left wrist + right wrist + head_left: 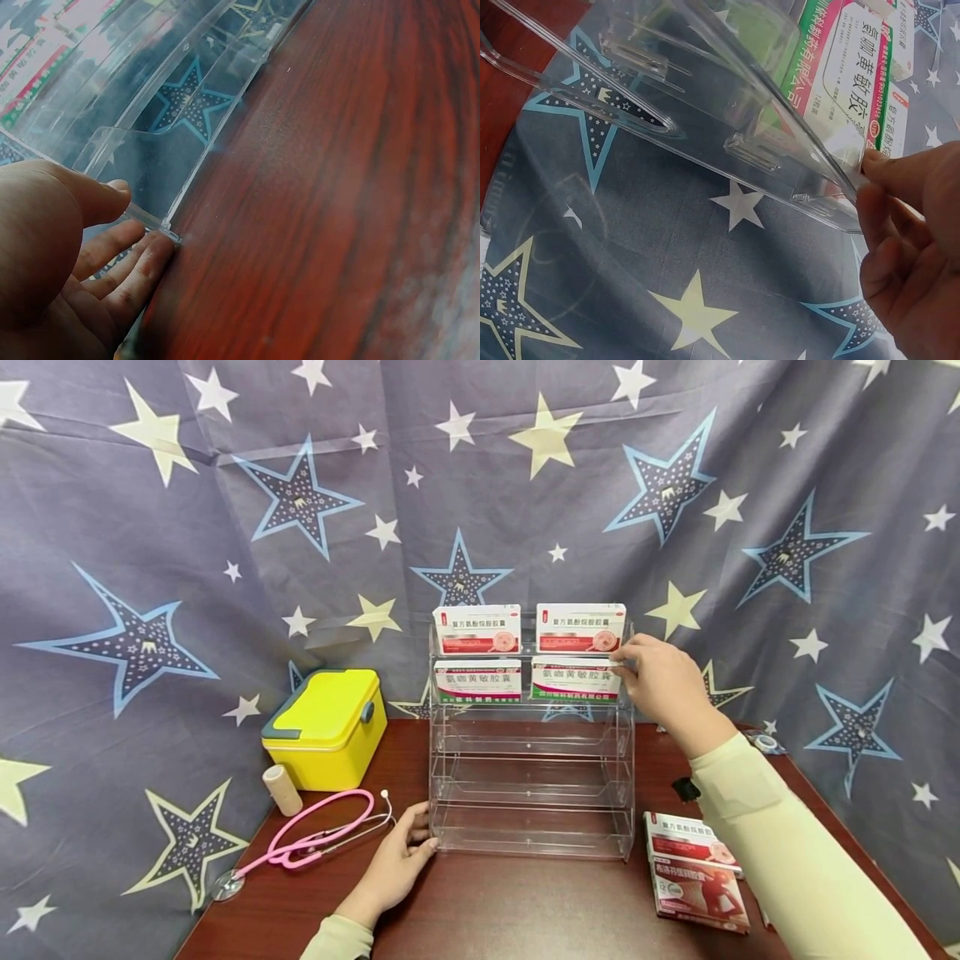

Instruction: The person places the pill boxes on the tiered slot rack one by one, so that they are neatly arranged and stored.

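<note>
A clear tiered display rack (528,793) stands upright on the table. Its top tier holds two white-and-red medicine boxes (477,631); on the second tier are two white, green and magenta ones, a left box (477,682) and a right box (575,680). With thumb and fingers, my left hand (397,860) holds the rack's lower front left corner, seen close in the left wrist view. My right hand (663,685) pinches the upper right corner of the second tier's right box. In the right wrist view, its thumb (892,169) meets the box edge and its curled fingers lie against the rack's side panel.
On the right, medicine boxes (701,889) lie on the table, partly behind my right sleeve. At left are a yellow lidded case (330,735), a beige roll (282,790) and a pink stethoscope (300,847). A starry curtain (480,485) hangs behind the table.
</note>
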Demonstrator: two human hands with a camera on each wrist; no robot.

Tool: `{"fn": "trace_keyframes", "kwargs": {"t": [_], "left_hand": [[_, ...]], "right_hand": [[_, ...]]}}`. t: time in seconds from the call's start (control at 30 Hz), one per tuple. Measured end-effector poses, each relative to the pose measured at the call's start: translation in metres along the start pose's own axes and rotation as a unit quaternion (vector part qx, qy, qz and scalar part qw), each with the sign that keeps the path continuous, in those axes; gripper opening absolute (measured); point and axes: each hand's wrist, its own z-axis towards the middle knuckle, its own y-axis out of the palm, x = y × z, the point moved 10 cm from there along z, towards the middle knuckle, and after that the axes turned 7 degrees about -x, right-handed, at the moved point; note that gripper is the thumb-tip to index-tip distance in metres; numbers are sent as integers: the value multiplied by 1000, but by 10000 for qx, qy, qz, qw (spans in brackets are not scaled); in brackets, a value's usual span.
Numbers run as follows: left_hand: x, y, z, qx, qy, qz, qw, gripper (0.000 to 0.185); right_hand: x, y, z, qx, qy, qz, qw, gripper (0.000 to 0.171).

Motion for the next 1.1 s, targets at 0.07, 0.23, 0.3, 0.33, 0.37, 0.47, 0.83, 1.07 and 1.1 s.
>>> {"fn": "trace_keyframes", "kwargs": {"t": [0.07,0.23,0.3,0.33,0.37,0.47,0.83,1.07,1.1], "left_hand": [[0,0,0,3,-9,12,10000,56],[-2,2,2,-10,-15,157,9999,56],[-3,2,2,-25,-4,202,9998,56],[-3,2,2,-31,24,235,9997,56],[-4,2,2,-36,23,243,9997,56],[-5,2,3,-31,-12,273,9996,56],[-2,2,1,-66,-57,283,9996,57],[2,1,0,-6,110,243,9996,56],[3,2,-1,-13,141,245,9996,56]], "right_hand": [[0,-1,0,35,-6,15,10000,16],[1,-2,0,131,-59,79,9999,15],[2,-4,-2,203,-67,177,9996,16],[3,-6,-3,255,-76,256,9993,16],[5,-8,-5,309,-75,363,9988,17],[14,-20,-17,565,-32,783,9953,18],[125,-20,-142,-85,1052,1218,9869,21],[189,36,-216,-1737,1590,1343,9625,39],[197,44,-224,-1956,1655,1372,9568,41]]}}
